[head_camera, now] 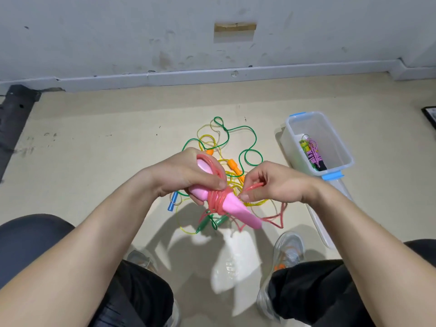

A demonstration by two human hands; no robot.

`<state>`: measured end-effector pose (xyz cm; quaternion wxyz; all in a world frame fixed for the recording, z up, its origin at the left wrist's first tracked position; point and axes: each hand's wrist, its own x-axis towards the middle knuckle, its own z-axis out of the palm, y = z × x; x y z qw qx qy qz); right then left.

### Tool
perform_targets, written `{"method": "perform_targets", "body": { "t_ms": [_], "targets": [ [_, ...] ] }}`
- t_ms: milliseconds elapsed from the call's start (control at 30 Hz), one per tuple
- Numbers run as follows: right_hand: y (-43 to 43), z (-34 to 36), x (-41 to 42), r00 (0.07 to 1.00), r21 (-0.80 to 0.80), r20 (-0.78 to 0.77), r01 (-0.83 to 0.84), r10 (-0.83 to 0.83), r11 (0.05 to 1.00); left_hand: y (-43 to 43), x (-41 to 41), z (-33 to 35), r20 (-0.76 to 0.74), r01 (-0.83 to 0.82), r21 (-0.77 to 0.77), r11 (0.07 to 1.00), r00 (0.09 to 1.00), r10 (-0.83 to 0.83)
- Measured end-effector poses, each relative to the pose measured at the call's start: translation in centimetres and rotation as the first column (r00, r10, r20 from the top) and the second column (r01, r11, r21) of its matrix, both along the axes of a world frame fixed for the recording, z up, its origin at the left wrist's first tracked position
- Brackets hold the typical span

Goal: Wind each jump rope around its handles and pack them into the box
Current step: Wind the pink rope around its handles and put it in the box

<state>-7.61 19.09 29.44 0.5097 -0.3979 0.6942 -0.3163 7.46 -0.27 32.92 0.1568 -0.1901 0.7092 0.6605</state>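
Item in hand: pink handles [233, 206], held together at centre frame, with the red rope [217, 199] coiled round their middle in several turns.
Left hand [188, 175]: clasped round the upper end of the handles.
Right hand [276, 182]: pinching a loop of the red rope just right of the coil.
Loose tail: red slack hangs toward the floor, lower centre. Winding is judged partly done.
Box [306, 113]: clear with blue clips, right of centre, open. Its lid [323, 227] lies on the floor below it.
Packed: one wound purple rope [315, 155] at the box's near end, with something green-yellow beside it.
Outstanding: a tangle on the floor behind the hands, made up of green rope [253, 138], yellow cord, orange handles [232, 164], blue handle [173, 202] and green handles [220, 220].
Room: open floor left of the tangle, and the box's far half is unfilled.
Edges: wall along the top, knees and shoes at the bottom. The hanging tail may snag the tangle.
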Motion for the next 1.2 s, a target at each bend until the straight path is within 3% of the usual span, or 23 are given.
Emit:
{"method": "perform_targets", "body": {
  "t_ms": [133, 267, 333, 400, 533, 633, 733, 800, 900, 967, 1033, 1100, 1200],
  "targets": [
    [-1.0, 0.3, 0.9, 0.994, 0.056, -0.059, 0.095, -0.092, 0.994, 0.4, -0.3, -0.8, 0.026, 0.010, -0.271, 0.963, 1.000, -0.003],
    [-2.0, 0.8, 2.9, 0.927, 0.022, -0.184, 0.335, -0.326, 0.942, 1.4, -0.8, -3.2, -0.134, -0.183, -0.541, 0.821, 0.982, 0.130],
    [-2.4, 0.6, 4.5, 0.825, -0.013, -0.109, 0.556, -0.554, 0.831, 2.0, -0.9, -4.0, -0.237, -0.348, -0.511, 0.786, 0.936, 0.260],
    [-2.6, 0.4, 6.1, 0.733, -0.021, -0.019, 0.679, -0.680, 0.733, 2.4, -1.0, -4.3, -0.291, -0.467, -0.463, 0.753, 0.883, 0.369],
    [-1.9, -0.2, 8.9, 0.830, -0.085, -0.287, 0.476, -0.479, 0.875, 1.2, -1.5, -3.5, -0.300, -0.709, -0.264, 0.654, 0.705, 0.643],
    [-1.8, -0.7, 9.7, 0.854, -0.086, -0.161, 0.487, -0.494, 0.869, -0.2, -1.6, -2.5, -0.252, -0.765, -0.135, 0.629, 0.641, 0.725],
    [-2.2, -0.2, 8.8, 0.812, 0.087, 0.078, 0.573, -0.579, 0.815, 0.1, -1.6, -1.8, -0.251, -0.783, -0.028, 0.621, 0.607, 0.754],
    [-2.5, -0.2, 8.1, 0.793, 0.117, 0.145, 0.580, -0.592, 0.806, 0.6, -1.7, -1.7, -0.258, -0.773, -0.004, 0.634, 0.613, 0.747],
    [-2.5, -1.1, 7.1, 0.812, 0.012, -0.055, 0.582, -0.581, 0.813, 1.2, -1.8, -1.5, -0.260, -0.736, 0.037, 0.676, 0.646, 0.718],
    [-2.7, -0.8, 6.4, 0.768, -0.075, -0.092, 0.629, -0.633, 0.774, 1.3, -1.6, -1.6, -0.267, -0.711, 0.043, 0.702, 0.669, 0.694],
    [-2.9, -0.3, 5.4, 0.681, -0.169, 0.036, 0.726, -0.732, 0.667, 1.1, -1.5, -1.8, -0.276, -0.691, 0.023, 0.722, 0.690, 0.669],
    [-3.0, 0.6, 4.1, 0.584, -0.149, 0.222, 0.812, -0.781, 0.565, 1.3, -1.4, -1.7, -0.283, -0.673, 0.011, 0.740, 0.707, 0.648],
    [-3.2, 1.5, 3.0, 0.592, 0.011, 0.271, 0.786, -0.759, 0.618, 1.9, -1.4, -1.5, -0.310, -0.635, -0.004, 0.772, 0.735, 0.603]
  ]
}}
